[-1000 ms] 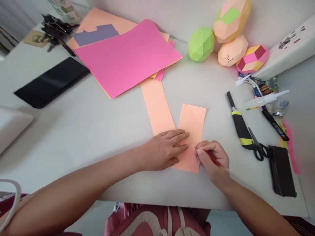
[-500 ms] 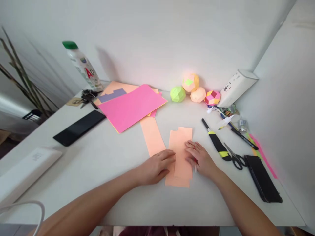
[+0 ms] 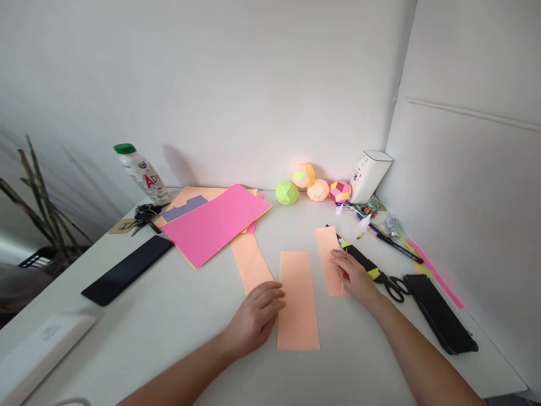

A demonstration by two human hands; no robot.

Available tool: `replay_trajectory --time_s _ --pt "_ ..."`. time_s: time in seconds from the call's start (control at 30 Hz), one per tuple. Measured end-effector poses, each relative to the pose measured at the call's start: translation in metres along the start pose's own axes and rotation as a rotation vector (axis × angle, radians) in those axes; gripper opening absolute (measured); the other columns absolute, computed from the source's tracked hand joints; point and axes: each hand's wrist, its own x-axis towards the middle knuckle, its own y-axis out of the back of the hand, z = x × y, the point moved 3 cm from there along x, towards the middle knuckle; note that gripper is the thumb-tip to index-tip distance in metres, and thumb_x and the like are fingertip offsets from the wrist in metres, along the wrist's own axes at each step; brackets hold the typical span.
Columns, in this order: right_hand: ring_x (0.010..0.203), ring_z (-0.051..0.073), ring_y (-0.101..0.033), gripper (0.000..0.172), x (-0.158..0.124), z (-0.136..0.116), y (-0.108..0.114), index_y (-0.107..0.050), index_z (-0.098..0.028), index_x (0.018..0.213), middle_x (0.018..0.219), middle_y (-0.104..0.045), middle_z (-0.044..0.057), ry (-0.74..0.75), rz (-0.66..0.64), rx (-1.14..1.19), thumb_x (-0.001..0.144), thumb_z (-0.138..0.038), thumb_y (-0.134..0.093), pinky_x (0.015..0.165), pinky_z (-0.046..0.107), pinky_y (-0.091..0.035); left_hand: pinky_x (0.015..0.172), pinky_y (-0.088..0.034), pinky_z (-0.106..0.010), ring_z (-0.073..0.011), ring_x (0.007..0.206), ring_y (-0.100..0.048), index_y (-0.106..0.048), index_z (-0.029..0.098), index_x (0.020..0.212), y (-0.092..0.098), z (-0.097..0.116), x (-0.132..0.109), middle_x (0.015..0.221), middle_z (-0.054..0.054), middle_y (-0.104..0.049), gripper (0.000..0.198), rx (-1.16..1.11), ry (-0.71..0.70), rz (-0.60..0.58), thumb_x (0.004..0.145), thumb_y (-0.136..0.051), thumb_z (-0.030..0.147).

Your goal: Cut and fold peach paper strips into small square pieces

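Note:
A wide peach paper strip lies flat on the table in front of me. My left hand rests at its left edge, fingertips laid on the paper and nothing gripped. To the right, my right hand has a slim red-and-clear pen between its fingers. Its fingertips also touch a narrower peach paper strip, whose right side is partly hidden under the hand. Behind my left hand lies another peach strip, its far end under the pink sheets.
Pink sheets lie at the back left near a phone and a bottle. Faceted paper balls stand by the wall. A cutter, scissors and a black case are at the right.
My right hand has slid the narrower strip off the wide one, to the right, with the pen still in its fingers. My left hand stays at the wide strip. The camera view has tilted upward.

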Motion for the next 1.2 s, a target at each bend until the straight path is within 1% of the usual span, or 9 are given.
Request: replay_trajectory --time_s 0.07,0.13,0.3,0.43,0.57,0.7,0.8,1.0,1.2 --pt "0.122 0.023 -0.054 0.041 0.001 -0.011 0.0 -0.062 -0.022 0.111 0.121 -0.062 0.01 0.013 -0.01 0.003 0.083 -0.002 -0.04 0.099 0.045 -0.05 0.095 -0.049 -0.054 -0.0325 0.128 -0.045 -0.055 0.016 0.116 0.0 -0.008 -0.002 0.125 -0.017 -0.057 0.032 0.115 0.096 0.037 0.09 -0.038 0.005" --pt "0.118 0.023 -0.056 0.045 0.002 -0.021 0.0 -0.063 -0.024 0.108 0.116 -0.065 0.008 0.034 -0.043 0.007 0.079 0.002 -0.04 0.096 0.044 -0.051 0.096 -0.048 -0.057 -0.037 0.133 -0.039 -0.055 0.015 0.12 -0.001 -0.015 -0.004 0.136 -0.018 -0.05 0.032 0.263 0.183 -0.004 0.091 -0.042 0.013" --pt "0.116 0.025 -0.056 0.047 0.001 -0.031 -0.009 -0.066 -0.022 0.1 0.118 -0.065 0.009 0.069 -0.127 -0.014 0.07 0.007 -0.044 0.094 0.044 -0.052 0.106 -0.042 -0.052 -0.0328 0.136 -0.037 -0.052 0.017 0.13 -0.004 -0.024 -0.006 0.145 -0.013 -0.045 0.039 0.395 0.202 -0.174 0.094 -0.041 0.023" --pt "0.124 0.027 -0.051 0.057 -0.005 -0.022 -0.012 -0.063 -0.023 0.115 0.126 -0.06 0.012 0.006 -0.112 -0.056 0.07 0.007 -0.046 0.096 0.046 -0.051 0.104 -0.045 -0.049 -0.0304 0.134 -0.041 -0.056 0.017 0.126 0.0 -0.02 -0.001 0.141 -0.012 -0.05 0.036 0.338 0.159 -0.158 0.094 -0.041 0.021" --pt "0.137 0.03 -0.036 0.055 -0.009 -0.009 -0.01 -0.062 -0.024 0.119 0.143 -0.044 0.011 -0.093 -0.027 -0.1 0.076 0.004 -0.043 0.103 0.054 -0.043 0.104 -0.046 -0.045 -0.0251 0.125 -0.052 -0.063 0.018 0.109 0.003 -0.012 0.004 0.126 -0.01 -0.063 0.028 0.2 0.072 -0.122 0.093 -0.04 0.015" --pt "0.141 0.03 -0.029 0.046 -0.008 -0.006 -0.007 -0.064 -0.022 0.113 0.148 -0.038 0.011 -0.129 0.04 -0.108 0.081 0.0 -0.04 0.106 0.057 -0.041 0.102 -0.046 -0.052 -0.0315 0.129 -0.047 -0.06 0.016 0.114 0.004 -0.014 0.002 0.132 -0.015 -0.057 0.03 0.265 0.136 -0.041 0.087 -0.047 0.019" --pt "0.139 0.029 -0.033 0.037 -0.006 -0.016 -0.005 -0.065 -0.02 0.108 0.146 -0.04 0.012 -0.091 0.054 -0.087 0.086 -0.004 -0.04 0.106 0.053 -0.043 0.096 -0.049 -0.053 -0.0362 0.128 -0.047 -0.056 0.012 0.122 0.004 -0.019 -0.001 0.138 -0.019 -0.052 0.043 0.369 0.179 -0.108 0.082 -0.053 0.025" --pt "0.122 0.025 -0.054 0.029 -0.003 -0.044 -0.001 -0.066 -0.021 0.097 0.131 -0.056 0.015 0.083 -0.006 -0.021 0.088 -0.008 -0.042 0.093 0.042 -0.055 0.096 -0.051 -0.05 -0.0362 0.128 -0.048 -0.057 0.011 0.122 0.013 -0.022 -0.005 0.141 -0.019 -0.048 0.06 0.463 0.137 -0.275 0.062 -0.055 0.013" --pt "0.108 0.023 -0.062 0.033 -0.002 -0.061 0.0 -0.066 -0.022 0.095 0.116 -0.064 0.012 0.176 -0.058 0.026 0.084 -0.003 -0.041 0.098 0.046 -0.051 0.092 -0.055 -0.045 -0.031 0.119 -0.058 -0.055 0.013 0.126 0.015 -0.029 -0.008 0.135 -0.015 -0.057 0.057 0.494 0.058 -0.179 0.07 -0.048 0.008"
